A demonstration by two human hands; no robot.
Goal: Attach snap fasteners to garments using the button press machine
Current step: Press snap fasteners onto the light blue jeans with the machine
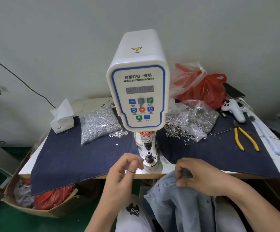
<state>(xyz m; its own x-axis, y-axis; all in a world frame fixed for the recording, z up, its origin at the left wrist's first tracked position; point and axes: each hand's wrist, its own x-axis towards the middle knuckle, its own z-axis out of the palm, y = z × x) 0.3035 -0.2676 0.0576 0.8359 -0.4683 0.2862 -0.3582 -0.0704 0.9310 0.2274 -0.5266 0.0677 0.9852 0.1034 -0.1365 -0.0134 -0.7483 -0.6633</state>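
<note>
The white servo button machine [138, 91] stands at the middle of the table, its lower die [149, 158] at the front edge. A light blue denim garment [177, 203] lies on my lap below the table. My right hand [196, 176] grips a fold of its edge just under the table front. My left hand [125, 169] hovers beside the die on its left, fingers loosely curled; whether they pinch a small fastener I cannot tell. One bag of silver snap caps [99, 124] lies left of the machine. A second bag, of ring parts [189, 123], lies right of it.
Dark blue cloth [78, 156] covers the table. Yellow pliers [244, 138], a white controller [234, 109] and a red plastic bag [204, 91] sit at the right. A tissue box [62, 119] is at the left. A cardboard box [40, 198] with bags stands on the floor.
</note>
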